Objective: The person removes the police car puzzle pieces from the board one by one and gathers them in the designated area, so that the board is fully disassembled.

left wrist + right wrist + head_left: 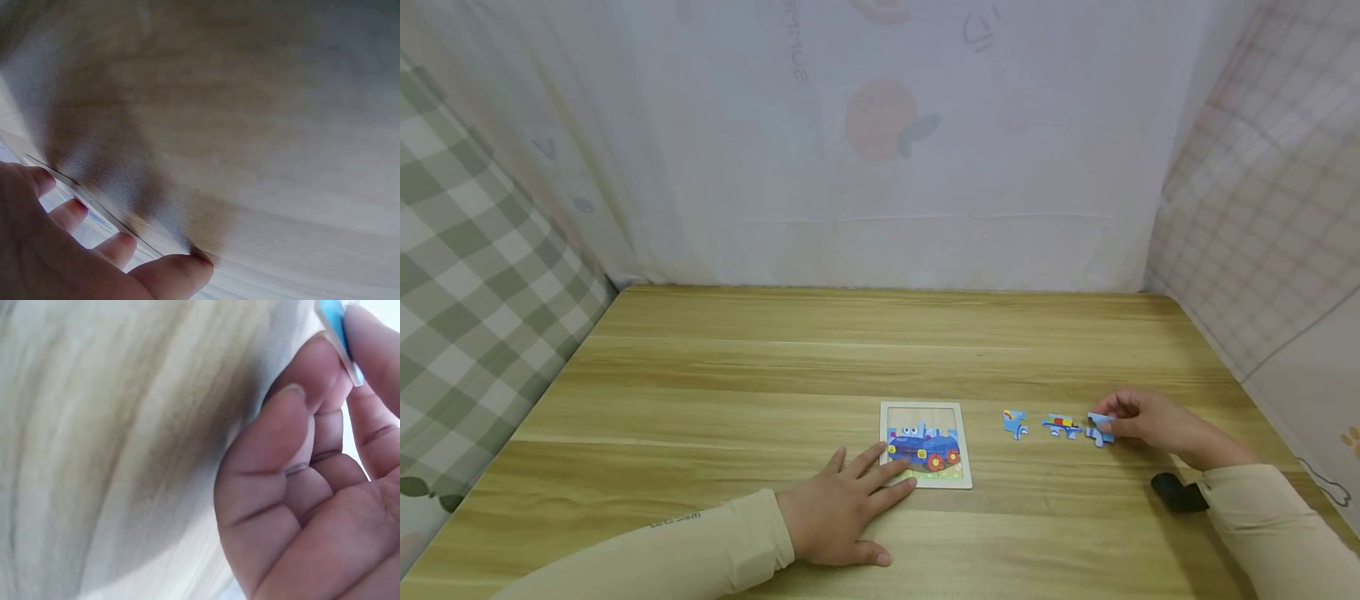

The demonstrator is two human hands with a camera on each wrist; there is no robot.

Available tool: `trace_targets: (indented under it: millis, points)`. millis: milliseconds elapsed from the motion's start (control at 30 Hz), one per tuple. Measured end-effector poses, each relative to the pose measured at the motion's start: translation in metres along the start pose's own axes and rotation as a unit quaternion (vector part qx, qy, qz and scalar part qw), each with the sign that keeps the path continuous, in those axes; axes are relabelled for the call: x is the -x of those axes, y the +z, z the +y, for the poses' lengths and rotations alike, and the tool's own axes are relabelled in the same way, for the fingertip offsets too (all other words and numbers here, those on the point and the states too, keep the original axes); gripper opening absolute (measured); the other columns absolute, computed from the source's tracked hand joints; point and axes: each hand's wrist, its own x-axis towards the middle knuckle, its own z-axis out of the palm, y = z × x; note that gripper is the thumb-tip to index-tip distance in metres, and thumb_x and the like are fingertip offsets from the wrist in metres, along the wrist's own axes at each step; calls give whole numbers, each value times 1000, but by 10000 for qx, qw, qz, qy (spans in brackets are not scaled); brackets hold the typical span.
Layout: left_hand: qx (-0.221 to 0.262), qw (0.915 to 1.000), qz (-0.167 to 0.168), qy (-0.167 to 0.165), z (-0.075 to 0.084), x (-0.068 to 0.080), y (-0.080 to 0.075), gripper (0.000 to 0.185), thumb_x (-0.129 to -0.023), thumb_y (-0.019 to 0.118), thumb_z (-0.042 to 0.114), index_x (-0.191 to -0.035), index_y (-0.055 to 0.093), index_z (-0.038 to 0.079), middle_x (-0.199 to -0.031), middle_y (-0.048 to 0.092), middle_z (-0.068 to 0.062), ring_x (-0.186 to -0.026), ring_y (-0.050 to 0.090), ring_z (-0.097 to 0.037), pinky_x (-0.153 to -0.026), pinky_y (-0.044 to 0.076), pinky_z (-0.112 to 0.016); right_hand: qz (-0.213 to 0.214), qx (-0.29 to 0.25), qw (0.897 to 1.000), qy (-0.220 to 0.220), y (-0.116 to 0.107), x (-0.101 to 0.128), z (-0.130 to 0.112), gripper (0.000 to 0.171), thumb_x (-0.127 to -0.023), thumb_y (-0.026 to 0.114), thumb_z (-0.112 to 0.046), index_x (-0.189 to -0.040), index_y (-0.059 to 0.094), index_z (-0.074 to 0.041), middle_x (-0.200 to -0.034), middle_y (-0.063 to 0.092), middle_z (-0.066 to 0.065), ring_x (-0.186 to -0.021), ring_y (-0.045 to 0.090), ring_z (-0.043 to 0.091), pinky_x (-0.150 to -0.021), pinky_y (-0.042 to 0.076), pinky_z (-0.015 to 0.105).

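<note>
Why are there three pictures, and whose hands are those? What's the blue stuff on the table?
The hands belong to one person wearing three small cameras. The big picture comes from a camera on the head, looking down at a wooden table. The two blurry close-ups come from cameras on each wrist. On the table lies a puzzle board with a blue vehicle picture, partly filled in. The left hand rests flat on the table with its fingers touching the board. Beside the board lie two loose puzzle pieces. The right hand pinches a third blue piece in its grip; the right wrist camera shows that piece's edge between the fingertips.
</note>
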Motion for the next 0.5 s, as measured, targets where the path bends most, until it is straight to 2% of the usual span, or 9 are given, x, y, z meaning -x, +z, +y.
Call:
trace_targets:
  millis: [500]
  points:
    - [14,10000,19,24,-1,-1,2,74,-83,32,67,-144,21,26,-149,14,4,-136,11,-29,-91,31,-59,2,459,9989,-77,-4,-3,2,31,-82,63,-12,-104,57,9,-88,58,4,-71,47,4,-61,43,22]
